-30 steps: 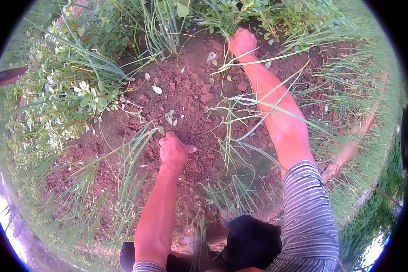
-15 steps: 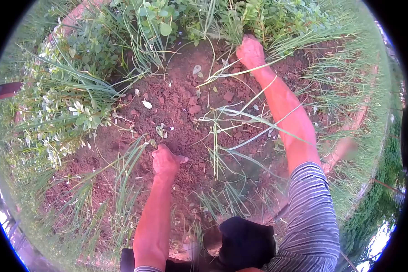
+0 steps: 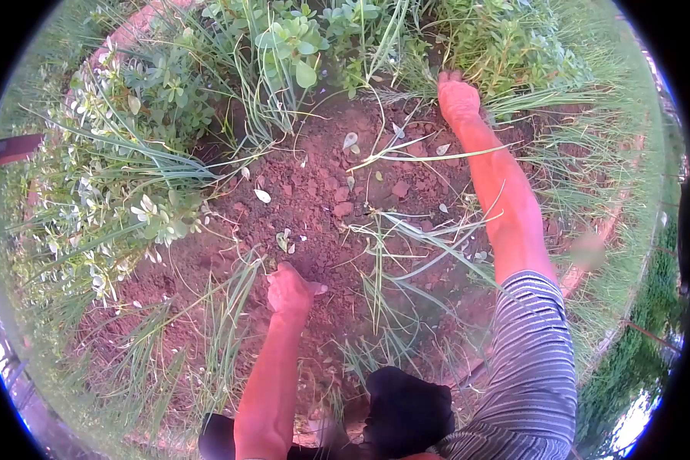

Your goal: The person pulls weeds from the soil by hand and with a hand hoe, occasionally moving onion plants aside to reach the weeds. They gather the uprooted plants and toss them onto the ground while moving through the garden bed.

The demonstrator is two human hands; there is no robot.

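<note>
My left hand rests low on the reddish soil, fingers curled under and thumb pointing out to the right. Its palm is hidden, so I cannot make out what is in it. Thin onion-like leaves stand just left of it, and a small uprooted leafy sprig lies just above it. Farther out, my right hand reaches to the foot of the leafy green weeds, its fingers stretched forward and their tips partly among the stems. Nothing shows in its grasp.
Long onion-like leaves droop over the soil between my arms. Dense broad-leaved weeds fill the left side. Pale loose leaves lie scattered on the ground. Below, a dark-clothed knee juts into view.
My right hand has shifted right along the weeds, and its fist has loosened into stretched fingers. The view has moved slightly; my left hand stays at the same spot on the soil.
</note>
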